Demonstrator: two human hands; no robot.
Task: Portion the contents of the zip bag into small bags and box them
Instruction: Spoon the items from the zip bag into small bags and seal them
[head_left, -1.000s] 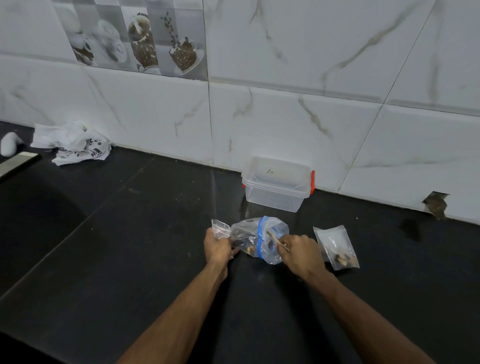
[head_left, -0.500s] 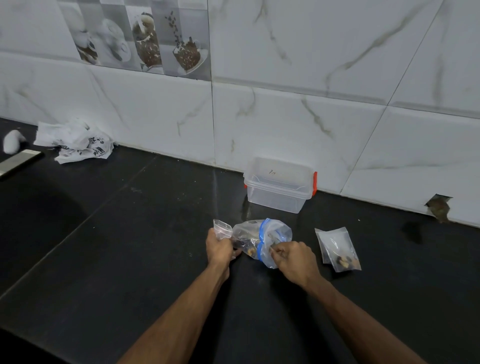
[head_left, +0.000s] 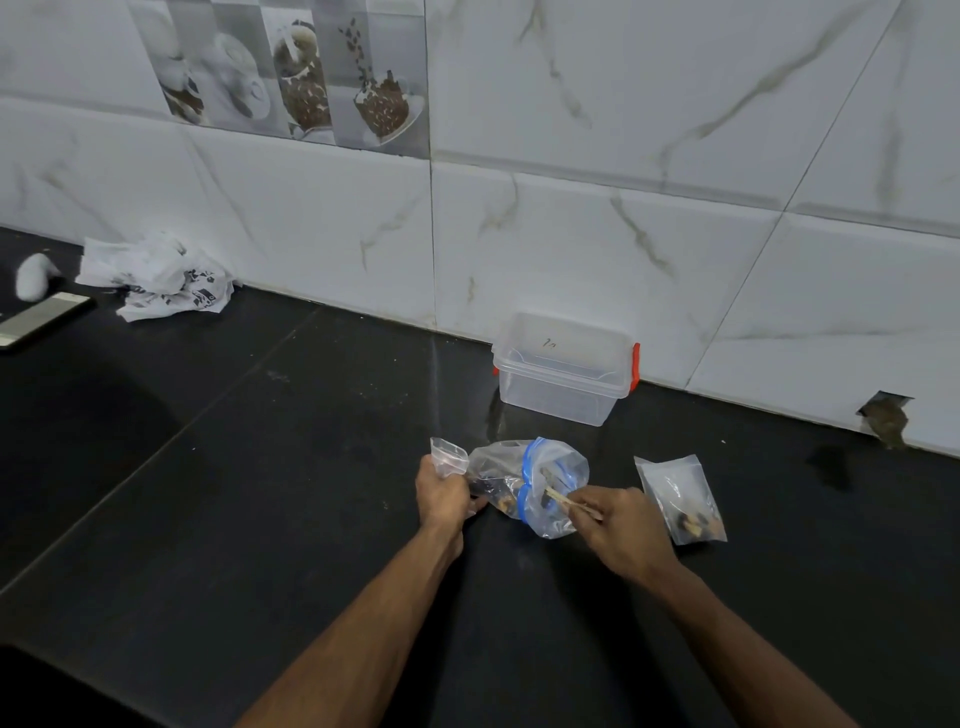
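Dim, cool indoor light with wide-angle bending

The glossy black stone counter (head_left: 260, 519) shows a faint pale streak of reflection; the white marble-patterned tiled wall (head_left: 623, 234) is brightest, its grout lines curve near the edges, and the lower corners fall dark.

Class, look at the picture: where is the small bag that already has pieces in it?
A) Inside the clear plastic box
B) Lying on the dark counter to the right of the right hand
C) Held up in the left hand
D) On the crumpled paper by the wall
B: the filled small bag lies flat on the counter, just right of the right hand, outside the clear box.
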